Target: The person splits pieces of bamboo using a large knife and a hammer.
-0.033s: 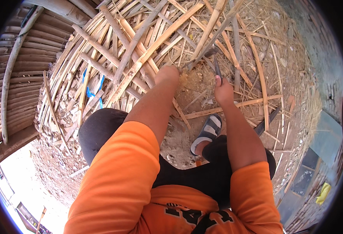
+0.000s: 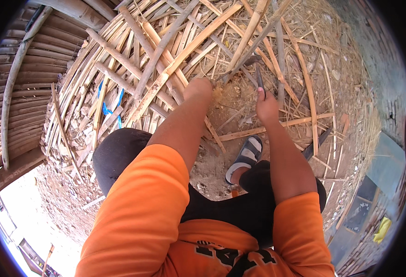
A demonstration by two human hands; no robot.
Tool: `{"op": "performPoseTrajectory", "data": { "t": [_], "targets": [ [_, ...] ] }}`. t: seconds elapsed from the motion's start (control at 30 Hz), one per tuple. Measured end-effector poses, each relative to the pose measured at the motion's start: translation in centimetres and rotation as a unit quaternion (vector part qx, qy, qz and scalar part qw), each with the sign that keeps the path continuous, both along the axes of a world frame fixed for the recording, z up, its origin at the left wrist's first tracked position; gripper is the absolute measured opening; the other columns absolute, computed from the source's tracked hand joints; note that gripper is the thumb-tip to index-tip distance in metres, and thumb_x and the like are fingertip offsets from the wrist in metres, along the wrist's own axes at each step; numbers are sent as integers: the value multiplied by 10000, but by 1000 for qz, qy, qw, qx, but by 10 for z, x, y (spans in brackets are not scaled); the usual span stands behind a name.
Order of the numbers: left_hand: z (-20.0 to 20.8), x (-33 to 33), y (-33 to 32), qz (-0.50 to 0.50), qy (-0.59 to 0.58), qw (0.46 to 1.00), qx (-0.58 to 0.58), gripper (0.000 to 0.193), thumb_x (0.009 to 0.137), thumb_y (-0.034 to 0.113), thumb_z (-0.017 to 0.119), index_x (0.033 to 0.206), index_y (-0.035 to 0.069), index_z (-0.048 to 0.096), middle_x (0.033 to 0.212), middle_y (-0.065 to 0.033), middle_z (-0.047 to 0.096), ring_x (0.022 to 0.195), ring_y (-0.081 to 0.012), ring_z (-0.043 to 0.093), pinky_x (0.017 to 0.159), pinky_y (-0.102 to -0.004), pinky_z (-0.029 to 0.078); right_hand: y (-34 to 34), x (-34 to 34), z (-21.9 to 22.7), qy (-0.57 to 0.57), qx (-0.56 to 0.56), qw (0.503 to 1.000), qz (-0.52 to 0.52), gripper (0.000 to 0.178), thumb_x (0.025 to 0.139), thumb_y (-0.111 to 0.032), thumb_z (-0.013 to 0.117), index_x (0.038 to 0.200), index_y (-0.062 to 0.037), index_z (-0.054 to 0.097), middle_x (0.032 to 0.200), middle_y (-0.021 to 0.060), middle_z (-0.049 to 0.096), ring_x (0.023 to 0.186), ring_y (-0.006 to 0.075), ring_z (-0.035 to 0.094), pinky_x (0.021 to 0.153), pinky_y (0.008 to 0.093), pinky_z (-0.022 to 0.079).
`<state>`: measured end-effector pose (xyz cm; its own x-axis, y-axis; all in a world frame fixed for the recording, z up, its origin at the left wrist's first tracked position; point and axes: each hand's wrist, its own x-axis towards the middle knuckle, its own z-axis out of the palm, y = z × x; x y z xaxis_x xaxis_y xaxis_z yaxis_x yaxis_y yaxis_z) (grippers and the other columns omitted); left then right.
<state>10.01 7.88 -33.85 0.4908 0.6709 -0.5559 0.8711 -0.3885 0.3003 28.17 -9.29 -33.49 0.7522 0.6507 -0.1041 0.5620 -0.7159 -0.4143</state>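
My right hand (image 2: 267, 107) is closed round the dark handle of a hammer (image 2: 259, 79), thumb along the shaft. The hammer's dark head (image 2: 252, 60) is beside a weathered wooden strip (image 2: 245, 56) that slants down toward my left hand. My left hand (image 2: 199, 87) is closed at the lower end of that strip, by a thin dark piece. Its fingers are mostly turned away, so what it grips cannot be made out. Under the two hands lies dirt with pale shavings (image 2: 226, 94).
Split bamboo strips and poles (image 2: 166, 74) lie crisscrossed ahead and to the left, with blue ties (image 2: 105, 108) among them. My sandalled foot (image 2: 246, 157) rests below the hands. A bamboo slat wall (image 2: 32, 74) stands left, a rough wall (image 2: 382, 83) with leaning panels (image 2: 387, 157) right.
My right hand and the hammer have shifted very slightly to the right. My left hand stays in place.
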Motion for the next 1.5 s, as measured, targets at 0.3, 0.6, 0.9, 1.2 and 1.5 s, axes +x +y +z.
{"op": "performPoseTrajectory", "data": {
  "t": [0.3,0.6,0.9,1.2,1.5],
  "targets": [
    [9,-1,1,11,4,1000,-24,247,848,91,691,1084,27,720,1146,-183,723,1071,-329,706,905,-412,582,13,-11,28,32,35,998,-38,533,1058,-488,438,960,8,608,878,288,678,833,498,652,747,552,488],
    [-1,-3,1,0,9,1000,-5,221,875,69,646,1079,36,727,1124,-180,732,1063,-331,710,893,-422,582,38,1,53,54,95,992,-63,511,1062,-464,443,981,11,616,808,278,677,782,486,658,707,556,494],
    [-5,1,-2,-16,22,999,-17,239,860,116,676,1076,29,732,1117,-175,733,1053,-324,713,907,-416,580,1,-9,-13,35,-39,998,19,524,1060,-471,452,962,20,607,783,261,654,784,473,638,740,536,479],
    [-15,6,0,-26,31,998,-39,263,864,104,648,1100,28,735,1162,-187,714,1104,-317,694,932,-392,573,27,-7,28,67,84,992,-71,512,1061,-457,454,946,17,610,787,254,654,782,474,636,731,525,481],
    [-28,3,0,-41,28,998,-27,240,845,125,664,1047,26,750,1121,-172,727,1070,-312,703,918,-398,577,27,9,30,85,38,993,-70,528,1058,-459,456,969,34,623,841,279,667,839,475,648,758,526,492]
  ]
}}
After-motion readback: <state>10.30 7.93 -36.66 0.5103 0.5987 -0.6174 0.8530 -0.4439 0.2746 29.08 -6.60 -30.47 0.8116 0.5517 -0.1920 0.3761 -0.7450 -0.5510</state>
